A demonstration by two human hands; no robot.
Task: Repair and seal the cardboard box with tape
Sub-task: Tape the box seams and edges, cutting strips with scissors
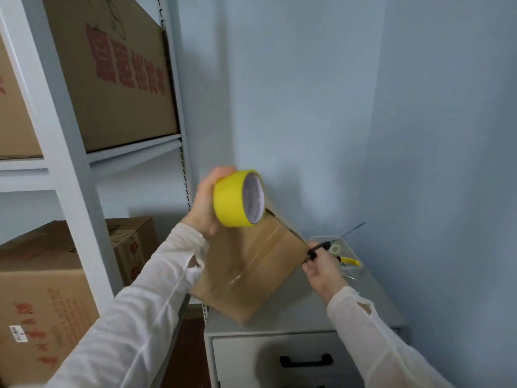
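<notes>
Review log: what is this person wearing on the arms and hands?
Long, thin white sleeves reach both wrists. The right sleeve has a ragged hole near its cuff; the left sleeve is split open near its cuff too. The left hand and right hand are bare: no gloves, watch or rings visible.

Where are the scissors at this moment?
Head view, right of centre: the right hand grips the scissors at the right corner of the cardboard box, beside the clear plastic tray.
</notes>
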